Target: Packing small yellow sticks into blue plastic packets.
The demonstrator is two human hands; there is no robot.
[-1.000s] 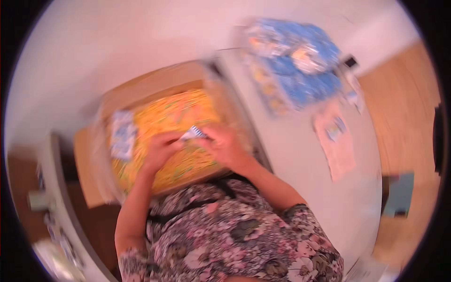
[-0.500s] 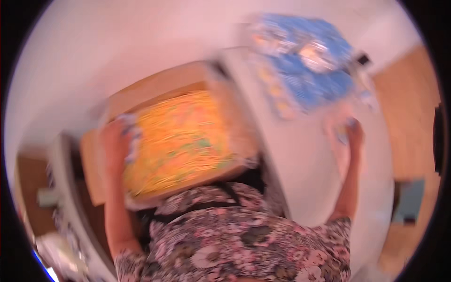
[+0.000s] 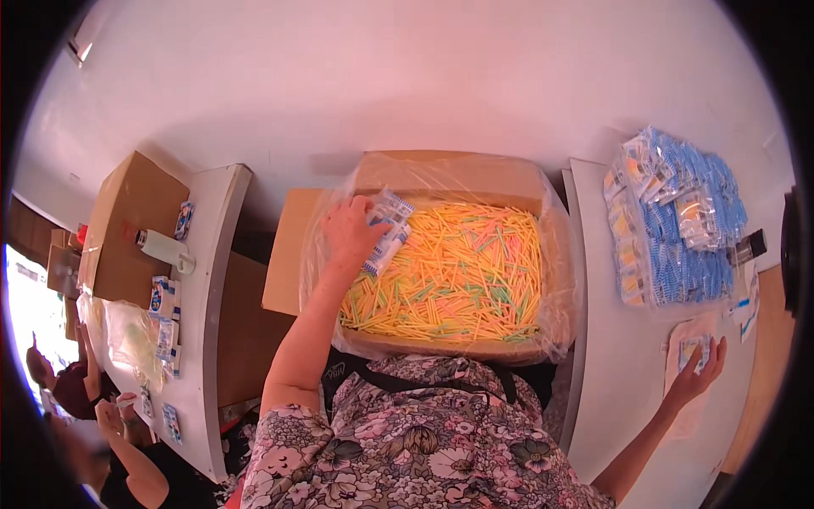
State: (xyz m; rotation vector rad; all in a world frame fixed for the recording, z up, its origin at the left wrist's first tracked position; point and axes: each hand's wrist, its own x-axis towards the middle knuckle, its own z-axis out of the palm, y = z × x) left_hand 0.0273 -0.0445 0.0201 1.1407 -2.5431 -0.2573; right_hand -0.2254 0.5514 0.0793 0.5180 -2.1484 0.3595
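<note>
At far left, beside a counter (image 3: pixel 199 339) with a carton (image 3: pixel 140 220), a bottle (image 3: pixel 165 248) and small packs (image 3: pixel 164 297), two co-workers (image 3: pixel 72 386), partly cut off by the rim. Next, the left hand (image 3: pixel 348 231) reaching into the box (image 3: pixel 458 172), on flat packets (image 3: pixel 390 239) lying over the left end of the sticks (image 3: pixel 449 271); thumb and fingers apart across the packets' upper part, but impossible to tell whether clamped on one. Around the sticks, a clear liner (image 3: pixel 561 280) spilling over the box walls. Farther right, on a second counter (image 3: pixel 619 373), a big pile of blue-edged bags (image 3: pixel 670 246). Nearer, the right hand (image 3: pixel 705 371) with fingers spread, thumb at or just over a single packet (image 3: pixel 688 346) on a pink cloth (image 3: pixel 680 424); contact unclear. Apparently in hand: picking from the packets at left while placing or releasing at right. Called for next, probably: a pinch on just one of the packets, without dragging its neighbours.
</note>
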